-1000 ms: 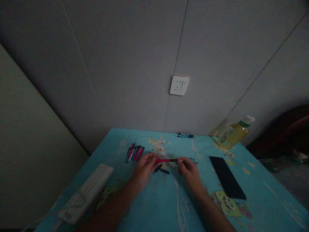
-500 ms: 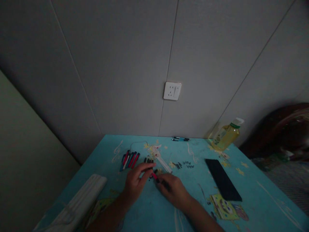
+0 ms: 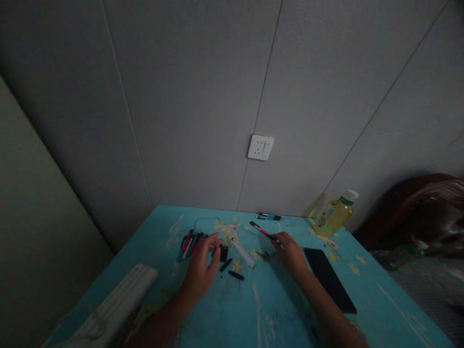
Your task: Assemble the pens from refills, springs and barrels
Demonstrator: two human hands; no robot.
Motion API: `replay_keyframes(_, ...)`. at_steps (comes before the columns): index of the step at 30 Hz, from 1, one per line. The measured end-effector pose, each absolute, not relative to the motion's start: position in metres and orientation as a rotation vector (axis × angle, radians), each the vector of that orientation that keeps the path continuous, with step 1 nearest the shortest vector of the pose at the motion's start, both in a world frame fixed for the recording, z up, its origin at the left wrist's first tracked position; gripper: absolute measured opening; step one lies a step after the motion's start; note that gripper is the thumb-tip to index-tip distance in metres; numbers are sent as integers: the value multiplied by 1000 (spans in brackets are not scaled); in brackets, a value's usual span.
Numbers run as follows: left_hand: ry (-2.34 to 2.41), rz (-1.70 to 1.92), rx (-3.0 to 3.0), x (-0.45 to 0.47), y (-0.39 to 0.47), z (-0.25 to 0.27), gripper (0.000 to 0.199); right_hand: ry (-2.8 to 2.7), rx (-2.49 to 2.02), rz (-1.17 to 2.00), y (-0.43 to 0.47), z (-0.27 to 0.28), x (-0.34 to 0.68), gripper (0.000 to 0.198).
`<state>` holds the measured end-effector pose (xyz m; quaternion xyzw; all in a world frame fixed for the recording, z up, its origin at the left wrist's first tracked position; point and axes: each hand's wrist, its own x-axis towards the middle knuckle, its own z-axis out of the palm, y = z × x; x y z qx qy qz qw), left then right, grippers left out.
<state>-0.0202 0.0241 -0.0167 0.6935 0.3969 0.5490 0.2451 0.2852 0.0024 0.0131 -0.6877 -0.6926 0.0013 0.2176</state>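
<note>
A red and black pen [image 3: 260, 229] points up and left from the fingertips of my right hand [image 3: 290, 253], which is shut on its near end. My left hand [image 3: 202, 266] is over the middle left of the table, its thumb and fingers apart. Just right of its fingertips lie black caps or grips [image 3: 224, 253], with a dark piece [image 3: 236, 275] closer to me. Partly behind my left hand is a row of red, blue and white pen barrels [image 3: 186, 245]. Thin white sticks, perhaps refills [image 3: 244, 253], lie between the hands. Small dark parts [image 3: 266, 255] sit beside my right hand.
Two pens [image 3: 268, 216] lie by the wall. A bottle of yellow liquid [image 3: 334, 215] stands at the back right. A black flat slab [image 3: 329, 278] lies near my right forearm. A white power strip [image 3: 116, 304] is at left on the blue patterned table [image 3: 282, 309].
My right hand has moved away from my left, rightward and back, taking the pen with it. My left hand has parted from the pen and its fingers have spread. The view has shifted slightly.
</note>
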Motion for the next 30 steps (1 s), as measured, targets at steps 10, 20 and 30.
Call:
replay_keyframes(10, 1041, 1442, 2301, -27, 25, -9, 35, -1889, -2241, 40, 61, 22, 345, 26)
replay_keyframes(20, 1308, 1354, 2330, -44, 46, -8, 23, -1850, -2105, 15, 40, 30, 299, 36)
replay_keyframes(30, 1140, 1015, 2554, -29, 30, -16, 25, -2191, -1450, 228, -35, 3, 167, 18)
